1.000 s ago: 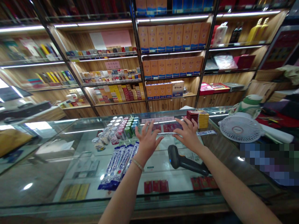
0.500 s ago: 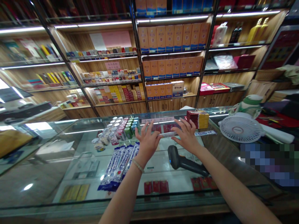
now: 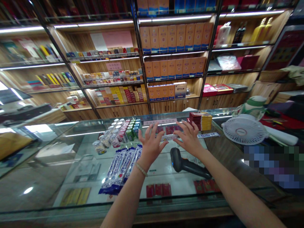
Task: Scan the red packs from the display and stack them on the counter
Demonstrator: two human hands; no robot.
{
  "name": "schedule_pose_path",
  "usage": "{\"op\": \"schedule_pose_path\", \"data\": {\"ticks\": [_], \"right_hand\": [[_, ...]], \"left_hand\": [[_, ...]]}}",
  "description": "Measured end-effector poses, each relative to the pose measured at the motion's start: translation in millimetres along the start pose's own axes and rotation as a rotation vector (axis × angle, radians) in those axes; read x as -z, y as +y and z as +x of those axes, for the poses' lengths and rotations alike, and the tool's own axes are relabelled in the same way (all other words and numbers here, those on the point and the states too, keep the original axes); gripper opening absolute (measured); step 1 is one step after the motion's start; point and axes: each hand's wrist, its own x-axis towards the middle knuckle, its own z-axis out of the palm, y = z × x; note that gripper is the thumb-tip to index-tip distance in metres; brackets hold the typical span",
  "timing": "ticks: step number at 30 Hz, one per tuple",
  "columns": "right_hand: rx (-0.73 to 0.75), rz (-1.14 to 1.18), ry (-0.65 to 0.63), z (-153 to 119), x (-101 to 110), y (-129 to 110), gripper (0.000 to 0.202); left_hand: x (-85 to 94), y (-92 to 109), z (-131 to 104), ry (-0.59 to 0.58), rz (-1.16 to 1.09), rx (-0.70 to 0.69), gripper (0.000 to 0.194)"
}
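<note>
My left hand (image 3: 150, 144) is over the glass counter with its fingers spread and its thumb stretched away from them. It is beside the left end of a slim white stick packet (image 3: 169, 137). My right hand (image 3: 189, 137) has its thumb and index finger around the packet's other part, the remaining fingers spread. How firmly they touch it is hard to see. A blue-and-white printed length of stick packet (image 3: 209, 135) shows beyond my right hand; whether it is the same packet is hidden. A black barcode scanner (image 3: 181, 161) lies just below my right hand.
Several blue-and-white stick packets (image 3: 121, 169) lie left of my left forearm. Rows of small cans (image 3: 123, 131) stand behind them. A stack of red-and-yellow packs (image 3: 201, 121) and a white fan (image 3: 244, 129) are at the right. Stocked shelves (image 3: 175, 53) rise behind the counter.
My left thumb has moved away from its fingers and from the packet's end. The packet between my hands looks slightly turned and broader. My right hand has hardly moved.
</note>
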Motion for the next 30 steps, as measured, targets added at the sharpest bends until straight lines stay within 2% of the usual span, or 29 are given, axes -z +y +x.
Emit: {"op": "schedule_pose_path", "data": {"ticks": [3,7,16,25,30], "right_hand": [[0.000,-0.001,-0.006,0,1,-1,0.024],[0.000,0.005,0.001,0,1,-1,0.024],[-0.003,0.014,0.004,1,4,0,0.027],[-0.067,-0.021,0.068,0,4,16,0.022],[-0.041,-0.038,0.043,1,3,18,0.020]], "left_hand": [[-0.6,2,-1,0.016,0.026,-0.029,0.040],[-4.4,2,-1,0.055,0.041,-0.043,0.032],[0.9,1,-1,0.034,0.002,-0.012,0.025],[5.2,-15,0,0.064,0.022,0.069,0.024],[3.5,-18,-1,0.063,0.010,0.082,0.026]]}}
